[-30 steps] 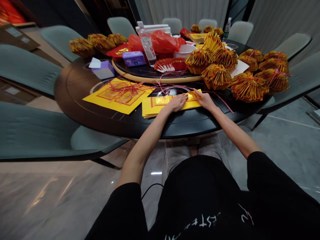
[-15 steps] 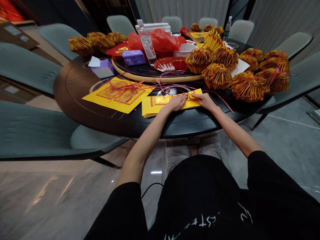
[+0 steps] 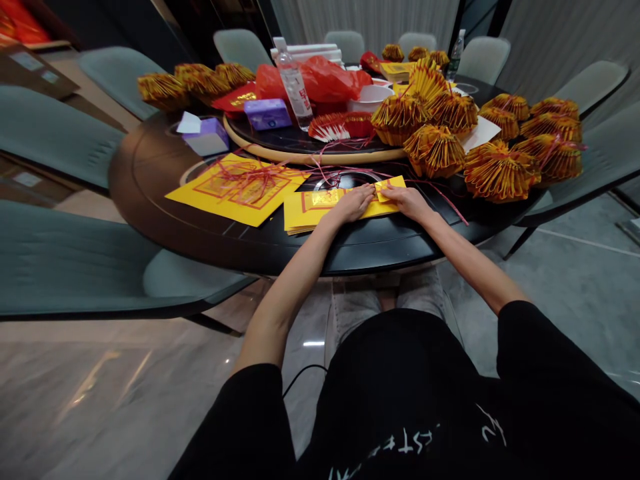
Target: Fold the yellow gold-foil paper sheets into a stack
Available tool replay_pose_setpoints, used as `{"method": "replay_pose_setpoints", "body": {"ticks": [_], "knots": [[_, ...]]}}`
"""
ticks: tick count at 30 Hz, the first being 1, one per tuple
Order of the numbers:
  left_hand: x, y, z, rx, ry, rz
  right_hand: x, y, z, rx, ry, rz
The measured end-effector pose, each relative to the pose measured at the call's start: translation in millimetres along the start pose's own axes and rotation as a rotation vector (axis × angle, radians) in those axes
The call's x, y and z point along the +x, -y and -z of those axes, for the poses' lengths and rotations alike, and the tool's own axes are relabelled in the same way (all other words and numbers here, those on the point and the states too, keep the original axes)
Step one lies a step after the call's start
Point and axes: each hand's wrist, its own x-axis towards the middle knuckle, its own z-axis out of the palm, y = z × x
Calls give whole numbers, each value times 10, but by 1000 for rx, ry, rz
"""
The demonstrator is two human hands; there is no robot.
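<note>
My left hand (image 3: 353, 204) lies flat on a stack of yellow paper sheets with red borders (image 3: 315, 215), pressing it to the black round table (image 3: 250, 247). My right hand (image 3: 409, 203) has its fingertips on a folded yellow paper flap (image 3: 390, 188) at the stack's right end. Thin red string (image 3: 250, 175) lies tangled on a larger printed yellow sheet (image 3: 225, 200) to the left. Beyond my hands stand several fan-shaped bundles of folded yellow and red paper (image 3: 434, 152).
A wood-rimmed turntable (image 3: 300, 155) carries a plastic water bottle (image 3: 294, 90), a red plastic bag (image 3: 325, 79) and a purple packet (image 3: 267, 114). A tissue box (image 3: 204, 137) stands on the table. Grey-green chairs (image 3: 65, 137) surround the table, and my knees are below its edge.
My right hand has slid slightly left along the stack. The yellow flap now stands out more clearly under its fingertips. My left hand has barely moved.
</note>
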Motion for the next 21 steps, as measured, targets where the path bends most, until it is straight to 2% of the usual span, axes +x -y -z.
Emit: {"method": "replay_pose_setpoints", "body": {"ticks": [4,13,21], "knots": [[-8,34,-4,-25,-60,-1,2,-2,-7,0,12,-17],[-10,88,-6,-13,-25,-37,6,21,-12,-37,7,16],[-12,25,18,12,3,-14,-3,59,16,-39,9,43]]}}
